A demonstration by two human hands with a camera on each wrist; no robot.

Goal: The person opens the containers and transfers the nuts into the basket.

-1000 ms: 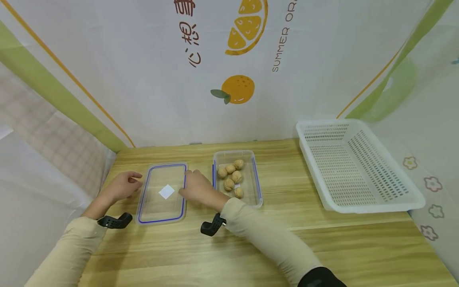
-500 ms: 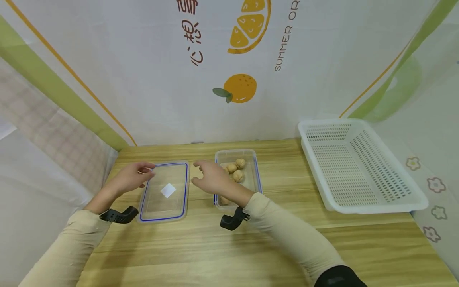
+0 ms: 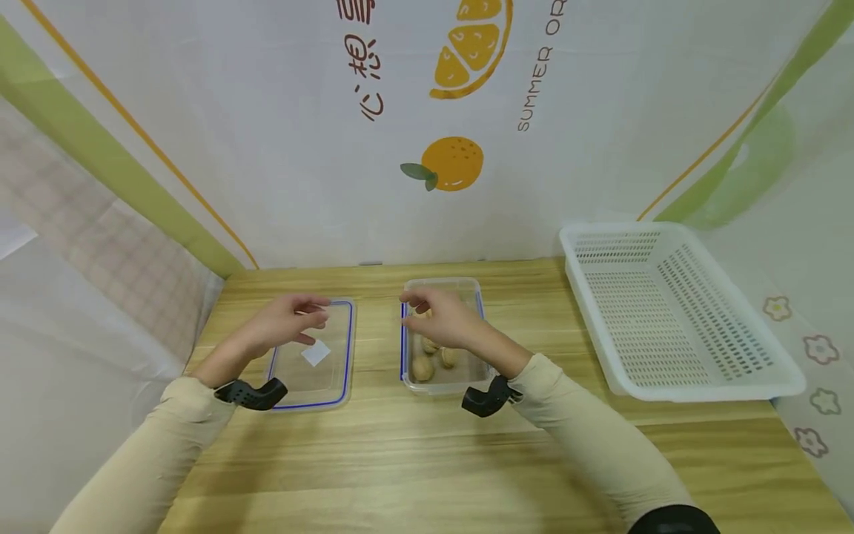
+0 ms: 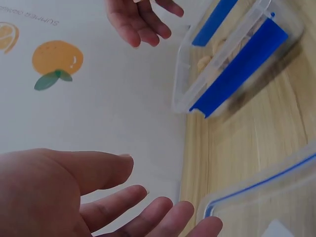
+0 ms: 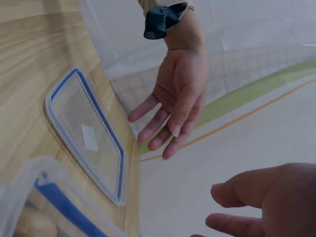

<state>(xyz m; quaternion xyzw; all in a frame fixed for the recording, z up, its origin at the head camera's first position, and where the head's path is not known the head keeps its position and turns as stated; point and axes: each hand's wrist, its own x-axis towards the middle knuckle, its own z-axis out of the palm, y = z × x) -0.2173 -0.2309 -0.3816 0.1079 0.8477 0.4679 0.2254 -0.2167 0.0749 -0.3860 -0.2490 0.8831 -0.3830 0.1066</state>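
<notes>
- The head view looked forward and down from above the near side of the table [image 3: 380, 460], farthest off of the three, and took in the cloth [image 3: 280, 148] behind and, alone, the white basket [image 3: 660, 341].
- The left wrist view sat close by the left hand [image 3: 283, 322], facing past it toward the right hand [image 3: 445, 317] and the cloth, turned on its side.
- The right wrist view sat close by the right hand and faced across to the left hand, likewise tipped sideways.
- All three shared both hands, the lid [image 3: 323, 382] and part of the box [image 3: 443, 387].
- Only the head and left wrist views shared the printed orange [image 3: 454, 163].
</notes>
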